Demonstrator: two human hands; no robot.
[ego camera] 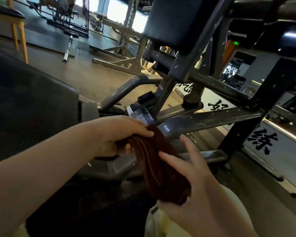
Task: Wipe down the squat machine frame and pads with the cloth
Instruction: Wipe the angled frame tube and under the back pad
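A folded dark brown cloth stretches between both hands in the lower middle of the head view. My left hand grips its upper end, fingers over the top and thumb beneath. My right hand holds the lower end from the right side, with two fingers raised off the cloth. Behind the hands runs the grey steel frame of the squat machine, with a "SUPER SQUAT" label. A dark back pad sits above on the frame. Another dark pad fills the left.
A white floor panel with black characters lies at the right. A barbell rests on the floor at the back left, beside a wooden-legged bench. Other grey racks stand behind. My light trousers show at the bottom.
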